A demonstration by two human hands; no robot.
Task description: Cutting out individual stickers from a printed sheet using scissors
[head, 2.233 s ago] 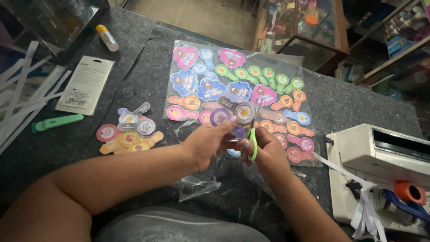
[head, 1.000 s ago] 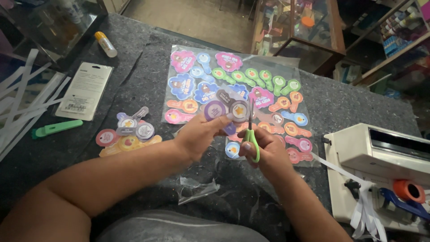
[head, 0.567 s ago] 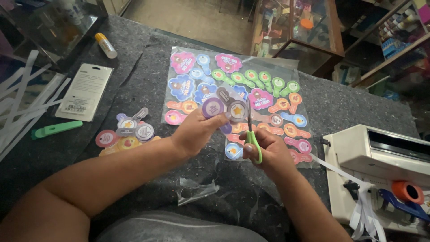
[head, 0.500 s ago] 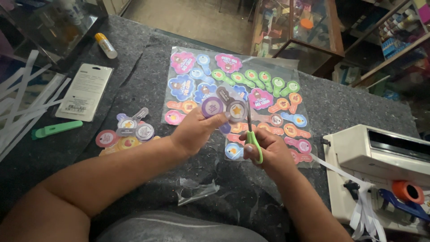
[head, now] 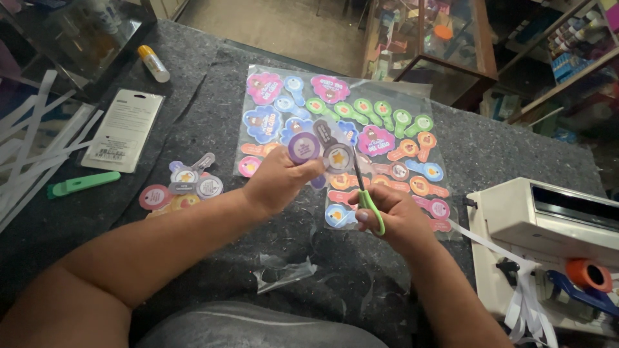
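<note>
Centre frame: the left hand (head: 276, 183) is pinching a laminated strip of round tags (head: 320, 149), while the right hand (head: 394, 216) is gripping green-handled scissors (head: 365, 193) against it.

Glossy laminated sheet (head: 393, 122) (clear plastic) on matt grey felt (head: 516, 154).
</note>
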